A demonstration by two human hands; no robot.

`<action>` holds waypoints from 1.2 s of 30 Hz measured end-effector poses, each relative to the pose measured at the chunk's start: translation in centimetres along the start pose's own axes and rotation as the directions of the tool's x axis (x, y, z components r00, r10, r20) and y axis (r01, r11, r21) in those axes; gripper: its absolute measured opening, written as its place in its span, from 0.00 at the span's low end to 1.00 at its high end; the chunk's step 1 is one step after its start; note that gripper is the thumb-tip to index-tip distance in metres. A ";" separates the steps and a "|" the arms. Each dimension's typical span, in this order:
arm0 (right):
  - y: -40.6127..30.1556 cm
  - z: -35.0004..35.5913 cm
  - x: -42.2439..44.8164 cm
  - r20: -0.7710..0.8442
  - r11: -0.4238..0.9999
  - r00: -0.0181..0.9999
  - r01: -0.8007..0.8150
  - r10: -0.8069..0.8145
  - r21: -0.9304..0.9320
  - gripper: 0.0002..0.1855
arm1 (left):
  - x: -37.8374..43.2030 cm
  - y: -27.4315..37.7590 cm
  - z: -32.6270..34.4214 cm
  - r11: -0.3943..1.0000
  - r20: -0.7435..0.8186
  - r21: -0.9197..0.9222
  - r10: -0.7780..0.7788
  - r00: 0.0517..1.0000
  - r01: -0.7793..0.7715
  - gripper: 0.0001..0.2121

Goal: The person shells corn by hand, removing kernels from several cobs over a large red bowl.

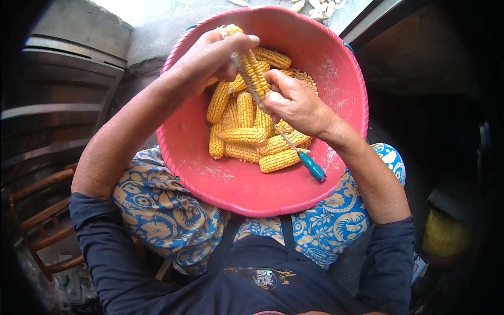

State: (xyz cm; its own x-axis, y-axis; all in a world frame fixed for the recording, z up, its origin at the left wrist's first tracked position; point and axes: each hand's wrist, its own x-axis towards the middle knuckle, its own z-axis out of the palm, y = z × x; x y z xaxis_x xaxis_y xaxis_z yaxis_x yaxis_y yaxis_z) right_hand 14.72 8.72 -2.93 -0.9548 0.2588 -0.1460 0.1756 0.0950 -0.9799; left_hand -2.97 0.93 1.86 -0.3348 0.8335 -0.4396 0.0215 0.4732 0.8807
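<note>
My left hand is closed around the upper part of a partly shelled ear of corn, held slanting above a red plastic tub. At the ear's lower end, the curled fingers of my right hand press against its kernels. Yellow kernels remain along one side, and bare cob shows on the other. Whole yellow ears of corn lie piled in the tub, with loose kernels among them. A screwdriver with a teal handle rests over the ears just below my right hand, its shaft tip hidden.
The tub sits at my lap, against patterned blue trousers. A wooden chair stands at the left, near a metal panel. Bare cobs lie beyond the tub. A yellow container or bag is at the right.
</note>
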 end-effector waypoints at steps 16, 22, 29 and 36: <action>-1.0 -0.2 -0.6 0.087 0.949 0.993 -0.098 0.075 0.300 0.24 | 0.0 0.3 -0.7 1.000 -0.043 -0.017 -0.013 0.999 0.013 0.14; -0.4 0.1 -0.2 0.090 0.926 0.991 -0.128 0.102 0.356 0.22 | 0.0 0.3 -0.3 0.999 -0.046 -0.014 -0.034 0.998 0.033 0.15; -1.2 -0.4 -0.8 0.100 0.928 0.991 -0.116 0.086 0.354 0.23 | 0.3 0.3 -0.7 0.994 -0.096 -0.091 -0.067 0.993 0.058 0.14; 0.1 0.5 -0.4 0.048 0.972 0.997 -0.070 0.061 0.223 0.22 | 0.3 0.1 -0.6 1.000 -0.017 -0.029 -0.007 1.000 0.007 0.13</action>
State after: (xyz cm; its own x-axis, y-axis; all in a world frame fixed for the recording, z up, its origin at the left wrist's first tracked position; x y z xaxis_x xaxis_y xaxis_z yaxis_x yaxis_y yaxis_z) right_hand 14.95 8.16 -3.02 -0.9529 0.2173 -0.2117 0.1841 -0.1402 -0.9729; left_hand -3.65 1.09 1.92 -0.3504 0.8252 -0.4430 -0.0079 0.4704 0.8824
